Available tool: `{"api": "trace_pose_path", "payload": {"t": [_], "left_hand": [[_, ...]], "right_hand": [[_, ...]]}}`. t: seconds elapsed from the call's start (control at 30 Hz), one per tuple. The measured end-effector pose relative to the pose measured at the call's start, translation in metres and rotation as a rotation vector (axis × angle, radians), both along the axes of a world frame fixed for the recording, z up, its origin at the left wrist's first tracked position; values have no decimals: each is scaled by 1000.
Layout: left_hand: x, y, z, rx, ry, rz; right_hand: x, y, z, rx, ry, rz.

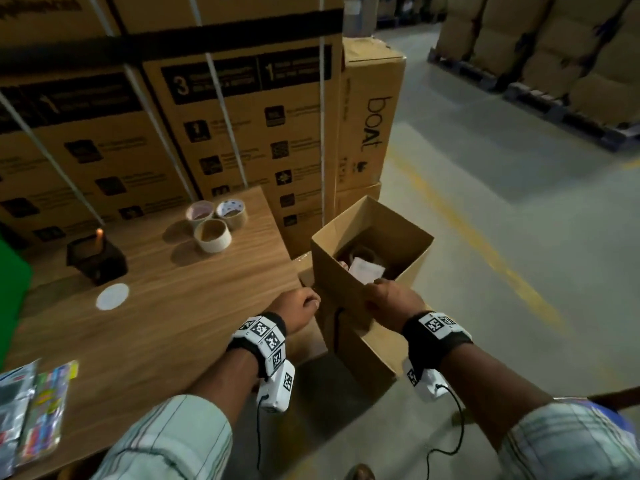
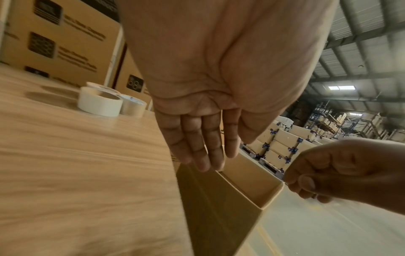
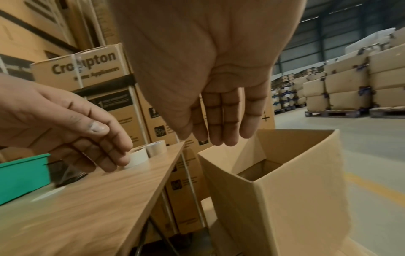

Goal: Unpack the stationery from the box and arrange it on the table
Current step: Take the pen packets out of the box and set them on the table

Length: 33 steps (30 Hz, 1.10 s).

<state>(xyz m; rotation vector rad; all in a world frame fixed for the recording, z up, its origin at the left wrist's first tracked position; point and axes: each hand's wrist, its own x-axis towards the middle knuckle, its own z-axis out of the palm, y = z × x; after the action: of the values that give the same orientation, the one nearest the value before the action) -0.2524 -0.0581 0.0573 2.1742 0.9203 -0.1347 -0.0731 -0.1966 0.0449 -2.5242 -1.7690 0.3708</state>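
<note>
An open cardboard box [image 1: 341,271] stands just off the right end of the wooden table [image 1: 156,327]. Inside lie a white paper item [image 1: 366,270] and dark things I cannot make out. My left hand [image 1: 301,304] hovers by the box's near left corner, its fingers [image 2: 208,155] straight and holding nothing. My right hand [image 1: 388,299] is at the box's near rim; in the right wrist view its fingers [image 3: 219,128] hang straight above the box [image 3: 295,190], empty. Three tape rolls [image 1: 213,235] stand on the table, and colourful packets [image 1: 38,410] lie at its near left.
A black holder [image 1: 97,259] and a white disc [image 1: 112,296] are on the table's left side, beside a green bin [image 3: 22,176]. Tall stacked cartons [image 1: 225,116] stand behind the table. Bare concrete floor [image 1: 519,202] with a yellow line lies to the right.
</note>
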Motion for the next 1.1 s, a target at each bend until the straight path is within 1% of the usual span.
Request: {"api": "trace_pose_path", "payload": {"t": [0.17,0.3,0.47,0.6,0.67,0.7,0.73,0.83,0.9,1.0,1.1], "left_hand": [[68,-6,-7,-57,14,-20],[107,6,-13,-76,22,45],[157,36,-29,-72,71,73],[198,70,-35,-78,18,151],[212,84,-45,-96,37,173],[218,89,-49,-106,72,166],[223,95,-54,-104,110,158],[241,108,-71,-112,223,110],[259,113,-82,-97,269,89],[286,120,-100,-105,318,84],[306,126,-108,-87,386,9]], "right_hand": [[63,-9,-11,54,-1,-131],[95,1,-13,34,-12,-179],[132,43,-9,-46,-16,-165],[158,91,-16,-157,42,-165],[170,116,-25,-237,73,-159],[177,128,-30,-267,94,-178],[184,141,-38,-303,128,-210],[202,174,-65,-395,315,-344],[212,189,-80,-450,390,-412],[228,201,-104,-494,427,-504],[245,205,-133,-549,386,-509]]}}
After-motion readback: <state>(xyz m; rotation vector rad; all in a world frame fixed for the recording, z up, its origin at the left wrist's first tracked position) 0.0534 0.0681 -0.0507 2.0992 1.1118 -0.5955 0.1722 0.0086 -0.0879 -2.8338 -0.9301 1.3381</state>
